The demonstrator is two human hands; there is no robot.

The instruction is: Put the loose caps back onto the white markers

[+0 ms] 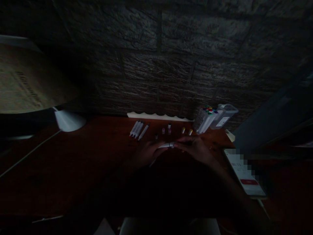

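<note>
A white marker (164, 145) lies level between my two hands, with a dark band near its right end. My left hand (147, 153) is closed around its left part. The fingers of my right hand (195, 148) pinch the right end; whether they hold a cap or the body is too dark to tell. Just beyond my hands stand several small marker caps: purple ones (166, 131), a black-and-white one (169, 125), a dark one (156, 136) and two yellow-and-white ones (187, 131). Several white markers (139, 129) without visible caps lie side by side to the left.
A clear case of markers (205, 119) with coloured ends stands at the back right, beside a clear plastic box (223, 117). A white wavy-edged strip (160, 117) runs along the brick wall. A lamp (69, 120) is at left, a tablet-like screen (241, 173) at right. The light is dim.
</note>
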